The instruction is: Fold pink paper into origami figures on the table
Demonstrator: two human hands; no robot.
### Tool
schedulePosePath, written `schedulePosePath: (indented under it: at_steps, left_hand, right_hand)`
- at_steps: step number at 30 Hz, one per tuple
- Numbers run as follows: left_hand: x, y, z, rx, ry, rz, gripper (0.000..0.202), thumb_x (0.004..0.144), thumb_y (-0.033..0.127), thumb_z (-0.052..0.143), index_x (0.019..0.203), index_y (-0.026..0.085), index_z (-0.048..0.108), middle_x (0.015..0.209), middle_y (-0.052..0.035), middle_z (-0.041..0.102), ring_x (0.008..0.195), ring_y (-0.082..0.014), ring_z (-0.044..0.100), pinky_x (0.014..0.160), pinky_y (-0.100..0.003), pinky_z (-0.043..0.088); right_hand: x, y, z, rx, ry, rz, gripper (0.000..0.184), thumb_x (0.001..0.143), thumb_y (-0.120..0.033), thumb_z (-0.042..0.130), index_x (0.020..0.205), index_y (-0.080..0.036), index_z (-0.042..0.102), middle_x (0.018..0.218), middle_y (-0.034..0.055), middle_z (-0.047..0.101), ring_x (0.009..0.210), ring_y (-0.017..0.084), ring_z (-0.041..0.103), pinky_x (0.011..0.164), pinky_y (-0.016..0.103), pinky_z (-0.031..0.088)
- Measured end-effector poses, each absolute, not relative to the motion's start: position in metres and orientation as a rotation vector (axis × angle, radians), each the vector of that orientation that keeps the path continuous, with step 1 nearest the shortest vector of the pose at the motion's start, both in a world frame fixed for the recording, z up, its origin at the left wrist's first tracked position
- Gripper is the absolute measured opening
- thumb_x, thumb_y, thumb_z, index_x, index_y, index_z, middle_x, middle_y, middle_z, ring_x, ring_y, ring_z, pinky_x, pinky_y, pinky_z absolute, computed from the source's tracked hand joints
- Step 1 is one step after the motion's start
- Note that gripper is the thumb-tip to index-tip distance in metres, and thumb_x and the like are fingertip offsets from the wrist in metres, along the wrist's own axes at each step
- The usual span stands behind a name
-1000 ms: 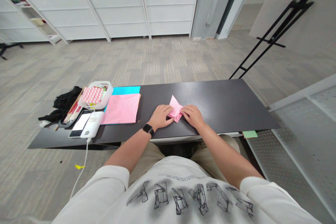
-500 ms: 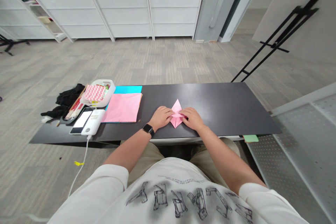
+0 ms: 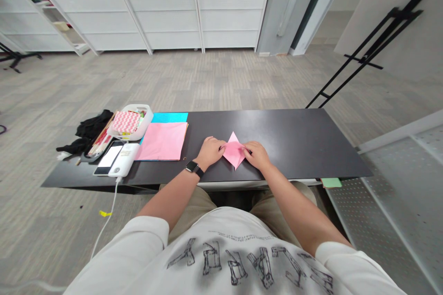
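A folded piece of pink origami paper [image 3: 234,151], diamond-shaped with a point toward the far side and one toward me, is between my hands over the dark table [image 3: 297,143]. My left hand [image 3: 211,151] pinches its left corner between thumb and fingers. On the opposite side, my right hand [image 3: 256,153] grips the right corner the same way. A smartwatch [image 3: 192,167] is on my left wrist.
Left of my hands lies a stack of pink paper [image 3: 162,142] over blue sheets [image 3: 170,117]. Beyond it are a white basket [image 3: 148,117], a phone [image 3: 110,159], a white power bank [image 3: 123,160] with a cable, and black cloth [image 3: 92,125].
My hands have shifted slightly apart, with fingers now pinching the side corners. The crosswise flap at the paper's middle no longer shows; its face looks smoother and wider.
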State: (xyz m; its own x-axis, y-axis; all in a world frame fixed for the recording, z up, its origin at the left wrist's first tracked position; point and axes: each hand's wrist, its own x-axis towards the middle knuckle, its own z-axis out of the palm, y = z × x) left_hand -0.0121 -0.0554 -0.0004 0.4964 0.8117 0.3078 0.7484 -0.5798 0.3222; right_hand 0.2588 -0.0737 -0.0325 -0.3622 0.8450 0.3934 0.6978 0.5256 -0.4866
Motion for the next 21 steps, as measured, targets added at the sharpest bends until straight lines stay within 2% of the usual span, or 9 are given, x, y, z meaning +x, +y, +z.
schedulePosePath:
  at_steps: [3,5,7,11,14,17,19,21]
  left_hand:
    - [-0.009,-0.055,0.014,2.559,1.436,0.492,0.022,0.101,0.033,0.059,0.088,0.024,0.074,0.078,-0.0052,0.075,0.079,-0.0251,0.068,0.087,-0.041,0.049]
    - [-0.006,-0.056,0.025,2.527,1.463,0.363,0.028,0.103,0.040,0.058,0.087,0.024,0.074,0.079,-0.0050,0.075,0.078,-0.0241,0.069,0.081,-0.037,0.047]
    - [0.000,-0.057,0.036,2.506,1.492,0.242,0.035,0.105,0.048,0.055,0.091,0.024,0.075,0.086,-0.0058,0.078,0.083,-0.0246,0.071,0.081,-0.036,0.047]
    - [0.012,-0.056,0.053,2.474,1.557,0.112,0.039,0.106,0.051,0.051,0.096,0.024,0.078,0.098,-0.0089,0.081,0.097,-0.0276,0.075,0.085,-0.036,0.049]
    - [0.018,-0.051,0.057,2.381,1.624,0.058,0.033,0.104,0.047,0.055,0.107,0.025,0.079,0.108,-0.0089,0.082,0.105,-0.0287,0.076,0.089,-0.035,0.051]
    - [0.021,-0.043,0.057,2.323,1.654,0.045,0.030,0.102,0.040,0.058,0.120,0.028,0.078,0.119,-0.0081,0.082,0.113,-0.0288,0.075,0.093,-0.035,0.054]
    - [0.022,-0.037,0.055,2.290,1.681,0.040,0.032,0.101,0.039,0.059,0.125,0.028,0.077,0.122,-0.0081,0.081,0.115,-0.0289,0.075,0.095,-0.036,0.055]
    - [0.023,-0.031,0.053,2.247,1.715,0.025,0.033,0.100,0.038,0.060,0.126,0.027,0.076,0.124,-0.0090,0.081,0.116,-0.0292,0.076,0.097,-0.037,0.056]
  right_hand:
    - [0.260,-0.073,-0.031,-1.286,-2.123,0.321,0.030,0.108,-0.034,0.054,0.109,-0.027,0.083,0.100,0.0065,0.082,0.096,0.027,0.073,0.092,0.043,0.054]
    - [0.260,-0.073,-0.030,-1.276,-2.120,0.341,0.030,0.108,-0.034,0.053,0.107,-0.027,0.083,0.098,0.0061,0.082,0.095,0.027,0.073,0.092,0.043,0.054]
    - [0.261,-0.073,-0.030,-1.249,-2.132,0.361,0.029,0.108,-0.033,0.054,0.107,-0.027,0.083,0.099,0.0060,0.082,0.095,0.026,0.073,0.093,0.043,0.054]
    - [0.262,-0.073,-0.034,-1.229,-2.140,0.371,0.028,0.108,-0.034,0.055,0.111,-0.029,0.082,0.101,0.0060,0.082,0.096,0.027,0.074,0.095,0.045,0.054]
    - [0.261,-0.074,-0.035,-1.233,-2.066,0.389,0.032,0.106,-0.036,0.057,0.132,-0.030,0.075,0.111,0.0068,0.081,0.102,0.029,0.074,0.099,0.048,0.056]
    - [0.260,-0.077,-0.033,-1.194,-1.969,0.399,0.057,0.104,-0.037,0.061,0.159,-0.029,0.051,0.132,0.0110,0.073,0.108,0.028,0.073,0.103,0.050,0.058]
    - [0.259,-0.079,-0.030,-1.144,-1.970,0.365,0.064,0.103,-0.036,0.061,0.164,-0.030,0.043,0.143,0.0137,0.064,0.116,0.029,0.070,0.106,0.052,0.058]
    - [0.260,-0.081,-0.028,-1.101,-2.018,0.314,0.060,0.103,-0.035,0.060,0.162,-0.031,0.047,0.150,0.0144,0.057,0.128,0.030,0.065,0.111,0.054,0.056]
